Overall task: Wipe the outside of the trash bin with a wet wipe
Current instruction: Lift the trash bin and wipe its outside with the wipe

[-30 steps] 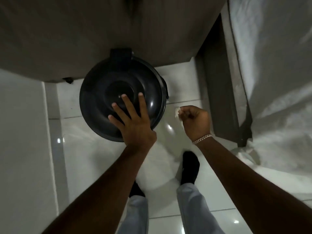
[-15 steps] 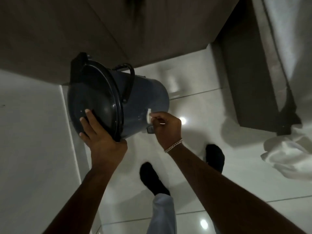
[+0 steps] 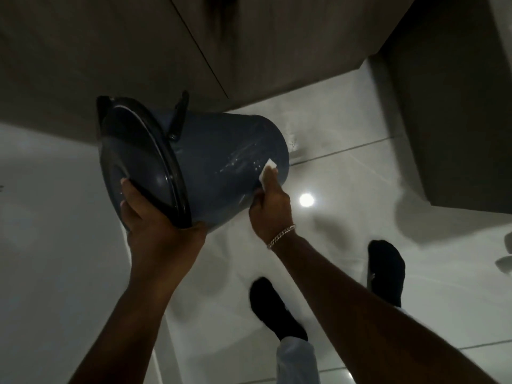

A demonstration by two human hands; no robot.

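I see one round, smooth blue trash bin (image 3: 221, 159) tipped sideways above the glossy tiled floor (image 3: 346, 173). My left hand (image 3: 163, 234) clamps its black lid rim; my right hand (image 3: 273, 206) presses one white wet wipe (image 3: 268, 171) flat on its wall.

Beneath us we see a glossy white tiled floor (image 3: 346, 189), its thin dark grout lines crossing at right and along the bottom. A bright spot of lamp light reflects off the tile just right of centre. Our two feet in black socks (image 3: 277, 309) stand on it, one ahead and to the right of the other. A wooden cabinet (image 3: 249, 45) meets the floor at the top, and a dark block (image 3: 457, 120) sits on it at right.
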